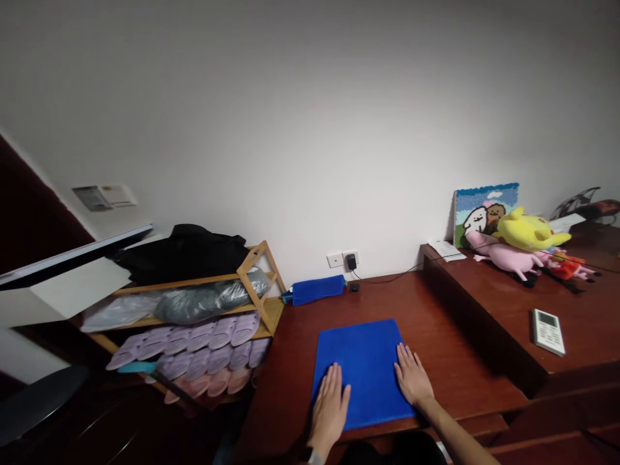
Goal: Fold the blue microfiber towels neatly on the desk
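Left hand (pixel 330 405) and right hand (pixel 414 376) lie flat, fingers extended and grasping nothing, on one blue sheet (pixel 371 361) spread on a red-brown desk (pixel 450 329). The left palm covers part of the sheet's left border, the right its right border; the near edge sits close to the desk's front. Wood shows between the sheet and the wall (pixel 310 161), and again to the right, up to a raised section (pixel 489 310) whose side limits room there. Counted on that section: one white keypad device (pixel 548 332), one picture board (pixel 465 200), one yellow plush (pixel 526 230) and one pink plush pig (pixel 504 255), with further toys partly hidden. One blue bundle (pixel 318 290) lies at the desk's back left. One black plug (pixel 351 261) sends a cable (pixel 387 281) across the rear toward the toys. At left, a wooden rack (pixel 264 307) holds overlapping slippers (pixel 201 336), too crowded to count.
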`<state>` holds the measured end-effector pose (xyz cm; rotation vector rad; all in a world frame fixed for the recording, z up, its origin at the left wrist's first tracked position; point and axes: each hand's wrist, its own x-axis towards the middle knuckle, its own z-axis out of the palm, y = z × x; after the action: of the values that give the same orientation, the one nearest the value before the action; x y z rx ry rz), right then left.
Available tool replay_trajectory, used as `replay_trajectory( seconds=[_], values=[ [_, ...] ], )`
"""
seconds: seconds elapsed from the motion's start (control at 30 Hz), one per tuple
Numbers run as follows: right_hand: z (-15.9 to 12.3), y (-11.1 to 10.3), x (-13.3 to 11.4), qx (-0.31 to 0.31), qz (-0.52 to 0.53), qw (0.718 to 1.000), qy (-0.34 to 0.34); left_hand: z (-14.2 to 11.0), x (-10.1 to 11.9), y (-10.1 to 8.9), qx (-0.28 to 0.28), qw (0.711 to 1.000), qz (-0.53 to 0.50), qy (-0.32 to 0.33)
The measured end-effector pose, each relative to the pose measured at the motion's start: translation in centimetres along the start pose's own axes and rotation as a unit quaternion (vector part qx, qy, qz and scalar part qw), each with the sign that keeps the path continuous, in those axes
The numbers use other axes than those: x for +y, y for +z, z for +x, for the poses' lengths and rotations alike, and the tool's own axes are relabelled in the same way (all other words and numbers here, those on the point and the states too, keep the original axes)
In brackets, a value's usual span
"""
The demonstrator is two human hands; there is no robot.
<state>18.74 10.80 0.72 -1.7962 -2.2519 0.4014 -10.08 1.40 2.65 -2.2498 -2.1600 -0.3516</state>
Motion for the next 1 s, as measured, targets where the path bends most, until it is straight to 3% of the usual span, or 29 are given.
replay_trajectory(
  seconds=[0.17,0.27,0.37,0.53,0.63,0.83,1.0],
  values=[
    [-0.1,-0.5,-0.2,-0.014,-0.005,1.000,0.003,6.0,9.4,1.8,-0.039,0.991,-0.058,0.116],
    [0.0,-0.3,0.0,-0.014,-0.006,1.000,0.001,7.5,11.2,3.5,-0.043,0.991,-0.064,0.106],
    [0.0,-0.2,0.1,-0.014,-0.009,1.000,-0.003,7.1,8.6,3.9,-0.043,0.996,-0.044,0.068],
    [-0.1,-0.2,0.0,-0.014,-0.022,1.000,0.005,4.4,-0.3,1.8,-0.030,0.998,0.002,-0.050],
    [-0.2,0.2,0.2,-0.010,-0.025,1.000,0.010,3.0,-3.8,1.0,-0.018,0.997,0.014,-0.073],
    [1.0,0.8,0.6,-0.005,-0.029,0.999,0.016,2.3,-4.8,2.0,0.014,0.998,0.016,-0.064],
    [5.7,-1.0,0.1,-0.016,-0.033,0.999,0.018,2.2,-5.0,2.2,0.022,0.998,0.011,-0.057]
  ],
)
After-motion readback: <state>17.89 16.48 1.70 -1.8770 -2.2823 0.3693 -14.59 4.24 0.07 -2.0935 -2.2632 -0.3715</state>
